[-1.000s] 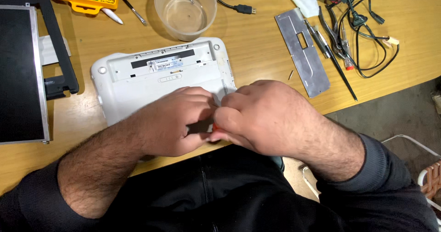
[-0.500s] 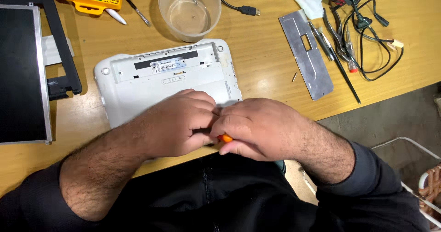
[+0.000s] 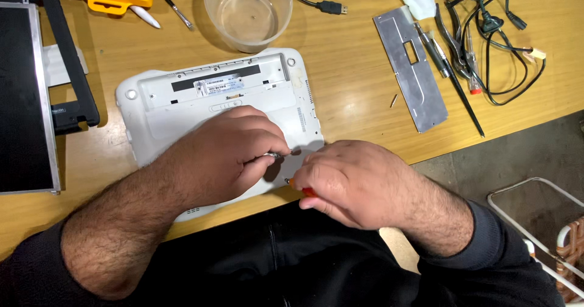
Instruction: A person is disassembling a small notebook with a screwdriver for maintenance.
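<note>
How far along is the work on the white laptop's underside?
Done: a metal plate and a loose screw lie off to the side. In hand: the left hand pinches a thin metal tool at the laptop, and the right hand grips an orange-handled screwdriver. Left: the laptop's bottom shell remains on.

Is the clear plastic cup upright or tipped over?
Upright. The clear plastic cup stands on the wooden table, its round open mouth facing up.

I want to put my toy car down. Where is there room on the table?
Bare wood lies between the white laptop base and the grey metal plate, below the clear plastic cup. The right end is crowded with tools and black cables.
</note>
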